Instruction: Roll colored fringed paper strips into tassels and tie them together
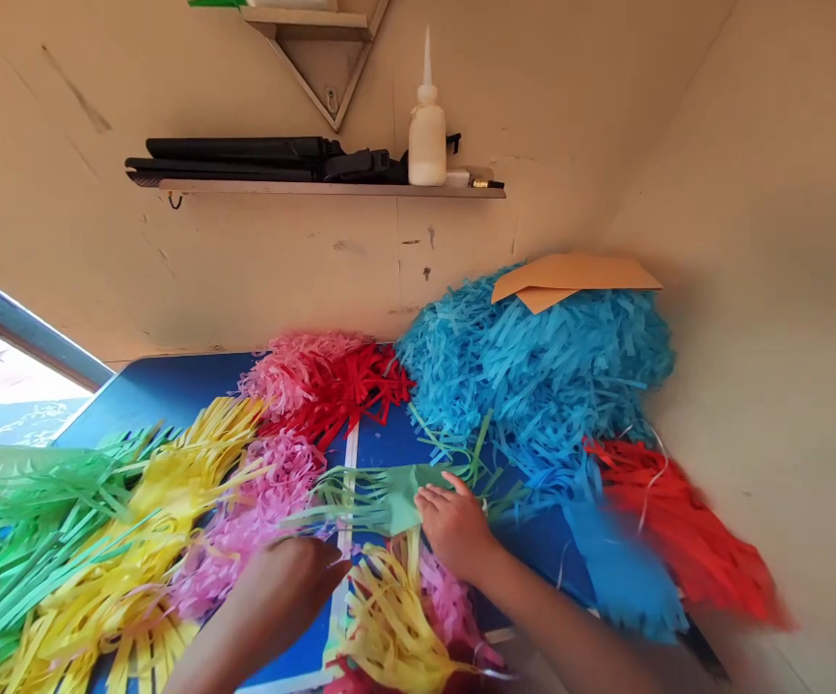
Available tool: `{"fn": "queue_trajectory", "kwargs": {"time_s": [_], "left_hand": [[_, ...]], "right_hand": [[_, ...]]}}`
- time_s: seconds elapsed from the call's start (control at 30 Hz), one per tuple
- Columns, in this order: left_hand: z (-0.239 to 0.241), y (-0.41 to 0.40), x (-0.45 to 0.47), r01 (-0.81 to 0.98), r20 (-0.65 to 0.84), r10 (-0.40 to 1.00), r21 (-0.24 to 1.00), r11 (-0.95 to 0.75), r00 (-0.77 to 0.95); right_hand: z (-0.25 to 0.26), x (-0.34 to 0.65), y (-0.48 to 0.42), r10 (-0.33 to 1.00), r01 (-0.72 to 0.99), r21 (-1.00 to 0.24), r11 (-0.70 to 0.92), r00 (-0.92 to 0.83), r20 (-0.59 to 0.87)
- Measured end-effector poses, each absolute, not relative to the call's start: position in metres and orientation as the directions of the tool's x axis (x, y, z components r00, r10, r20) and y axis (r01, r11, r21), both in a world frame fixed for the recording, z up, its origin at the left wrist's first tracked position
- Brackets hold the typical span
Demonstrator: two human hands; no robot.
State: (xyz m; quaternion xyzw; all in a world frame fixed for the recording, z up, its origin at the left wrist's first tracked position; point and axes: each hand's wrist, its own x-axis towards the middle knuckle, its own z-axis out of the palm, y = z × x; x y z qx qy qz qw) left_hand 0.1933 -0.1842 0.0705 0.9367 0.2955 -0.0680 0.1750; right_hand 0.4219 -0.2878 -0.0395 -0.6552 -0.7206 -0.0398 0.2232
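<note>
My right hand (453, 525) pinches the edge of a green fringed paper strip (370, 496) that lies over the blue table (172, 386). My left hand (287, 583) is below and to the left, fingers curled near the strip's fringe, touching pink fringed paper (244, 520); it is blurred. Yellow fringed paper (389, 627) lies just under both hands.
Piles of fringed paper cover the table: green (41, 520) and yellow (164, 492) at left, pink and red (331, 381) at the back, a big blue heap (540, 366) with brown card (569, 275) on top, and red (685, 530) at right. A glue bottle (427, 125) stands on a wall shelf.
</note>
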Motion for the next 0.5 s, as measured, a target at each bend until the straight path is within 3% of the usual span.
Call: {"fn": "queue_trajectory", "kwargs": {"time_s": [0.1, 0.2, 0.4, 0.5], "left_hand": [[0.075, -0.204, 0.214, 0.515, -0.11, 0.513, 0.363, -0.777, 0.851], [0.047, -0.209, 0.255, 0.357, 0.042, 0.406, 0.402, -0.843, 0.913], [-0.007, -0.187, 0.282, 0.376, 0.015, 0.408, 0.357, -0.855, 0.913], [-0.014, -0.176, 0.266, 0.366, 0.011, 0.407, 0.414, -0.833, 0.913]], "right_hand": [[-0.035, 0.418, -0.285, 0.95, 0.962, -0.239, 0.129, -0.051, 0.308], [-0.029, 0.417, -0.283, 0.961, 0.963, -0.251, 0.102, -0.031, 0.273], [-0.029, 0.427, -0.283, 0.975, 0.944, -0.323, 0.067, 0.008, 0.224], [-0.031, 0.442, -0.287, 0.986, 0.911, -0.411, 0.048, 0.022, 0.165]]}}
